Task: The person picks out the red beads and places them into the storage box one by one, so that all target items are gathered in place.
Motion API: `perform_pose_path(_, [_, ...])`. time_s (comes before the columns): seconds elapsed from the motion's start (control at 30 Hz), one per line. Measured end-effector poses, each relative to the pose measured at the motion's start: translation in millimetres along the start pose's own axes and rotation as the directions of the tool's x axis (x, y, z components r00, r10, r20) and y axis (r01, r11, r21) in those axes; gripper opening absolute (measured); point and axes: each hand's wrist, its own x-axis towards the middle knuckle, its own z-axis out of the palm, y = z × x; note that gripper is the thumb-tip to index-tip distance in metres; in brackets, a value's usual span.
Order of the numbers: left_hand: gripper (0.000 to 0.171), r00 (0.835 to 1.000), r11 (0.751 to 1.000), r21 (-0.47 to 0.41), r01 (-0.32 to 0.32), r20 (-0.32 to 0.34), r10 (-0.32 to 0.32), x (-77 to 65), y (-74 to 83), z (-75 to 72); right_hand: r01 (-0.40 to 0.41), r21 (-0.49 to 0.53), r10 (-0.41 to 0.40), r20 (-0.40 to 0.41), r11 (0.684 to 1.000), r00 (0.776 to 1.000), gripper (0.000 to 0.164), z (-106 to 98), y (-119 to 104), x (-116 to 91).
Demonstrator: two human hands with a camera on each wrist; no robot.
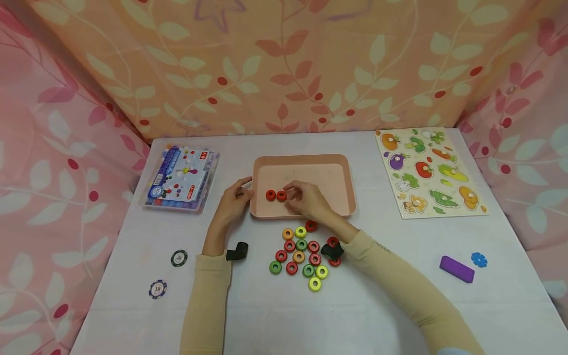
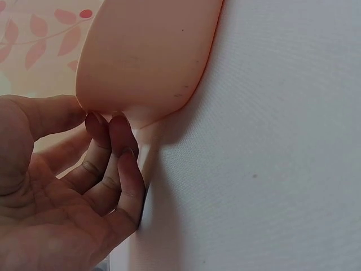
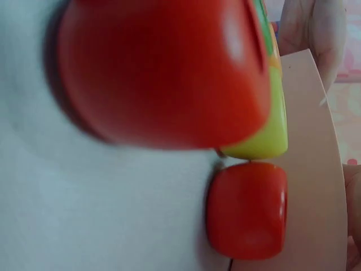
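Note:
My left hand (image 1: 232, 202) pinches the left end of a shallow pink tray (image 1: 319, 172); the left wrist view has its thumb and fingertips against the tray wall (image 2: 146, 62). Inside the tray, two red ring-shaped beads sit side by side near the front left. My right hand (image 1: 310, 199) reaches over the tray's front rim, with thumb and index finger at the right-hand red bead (image 1: 281, 196); the left-hand red bead (image 1: 270, 195) stands free. The right wrist view does not show the right fingertips; a large red bead (image 3: 163, 73) fills its upper part.
Several red, green, yellow and orange ring beads (image 1: 301, 245) lie before the tray. A clear boxed bead set (image 1: 182, 177) is at back left, a vegetable puzzle board (image 1: 435, 172) at right. Two chips (image 1: 179, 258), a purple block (image 1: 457, 269) and a blue flower piece (image 1: 479, 260) lie farther out.

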Motion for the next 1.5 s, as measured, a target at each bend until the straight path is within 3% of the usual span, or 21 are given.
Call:
perform_pose_path(0.23, [0.043,1.000,1.000,-0.005,0.007,0.000,-0.007,-0.4,0.2,0.0,-0.001,0.095,-0.002,0.027,0.995,1.000,0.026,-1,1,-1])
perform_pose_path(0.43, [0.043,1.000,1.000,0.008,0.008,-0.003,-0.008,-1.0,0.8,-0.3,0.078,0.068,-0.081,0.044,0.995,0.996,0.021,-7,-11,-12])
perform_pose_path(0.57, [0.043,1.000,1.000,0.012,0.006,-0.009,-0.006,-0.7,0.5,0.0,0.135,0.033,-0.138,0.111,0.990,0.984,0.015,-14,-25,-25])
perform_pose_path(0.67, [0.043,1.000,1.000,0.016,-0.001,-0.013,0.002,-0.1,-0.3,0.1,0.159,0.004,-0.156,0.222,0.987,0.963,0.016,-19,-32,-35])
perform_pose_path(0.8, [0.042,1.000,1.000,0.011,0.005,-0.013,-0.005,0.7,-2.2,0.1,0.151,-0.011,-0.134,0.406,0.988,0.904,0.022,-20,-34,-48])
perform_pose_path(0.87, [0.042,1.000,1.000,0.008,0.007,-0.011,-0.007,0.8,-2.7,0.1,0.148,-0.014,-0.124,0.465,0.989,0.877,0.023,-19,-33,-53])
perform_pose_path(0.93, [0.043,1.000,1.000,0.009,0.004,-0.008,-0.004,0.9,-2.8,0.1,0.162,-0.030,-0.128,0.486,0.986,0.864,0.022,-17,-30,-58])
perform_pose_path(1.2, [0.043,1.000,1.000,0.011,0.025,-0.004,-0.025,-0.8,-0.6,0.3,0.177,-0.166,-0.077,0.482,0.970,0.873,0.026,-12,-22,-67])
perform_pose_path(1.4, [0.042,1.000,1.000,0.002,0.021,-0.003,-0.021,-0.8,0.5,-0.3,0.201,-0.173,-0.102,0.460,0.964,0.882,0.025,-8,-19,-66])
perform_pose_path(1.5, [0.042,1.000,1.000,-0.001,0.021,-0.005,-0.021,-1.3,1.2,-0.7,0.190,-0.125,-0.116,0.444,0.974,0.888,0.024,-10,-19,-64])
